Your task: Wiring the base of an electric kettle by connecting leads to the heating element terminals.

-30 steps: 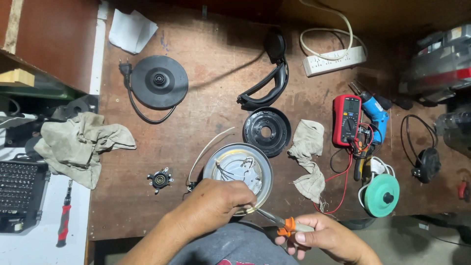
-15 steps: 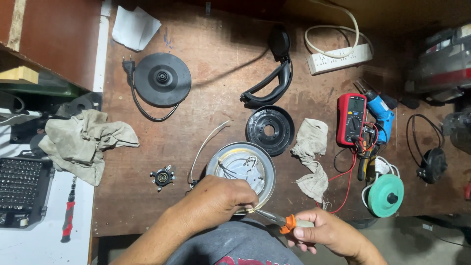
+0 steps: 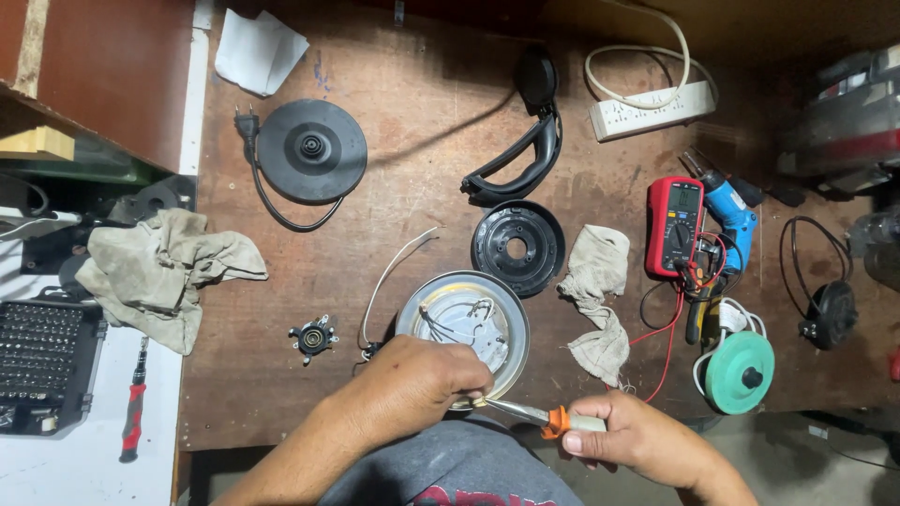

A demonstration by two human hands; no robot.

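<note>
Left hand [image 3: 417, 379] grips round metal kettle base [image 3: 464, 328]; right hand [image 3: 633, 440] grasps orange-collared tool [image 3: 534, 414], tip apparently at near rim.

Left hand [image 3: 412, 384] clamps near rim of round metal kettle base [image 3: 464, 328], wires showing inside. Right hand [image 3: 637, 440] grips orange-collared screwdriver [image 3: 530, 413], tip at the rim under left fingers. Black ring [image 3: 517, 247] just beyond base; handle [image 3: 520, 159] past that. Power base [image 3: 310, 152] with cord far left. Rag [image 3: 595, 300] right of base, then red multimeter [image 3: 674, 228]. Green spool [image 3: 740, 373] near right edge.
</note>
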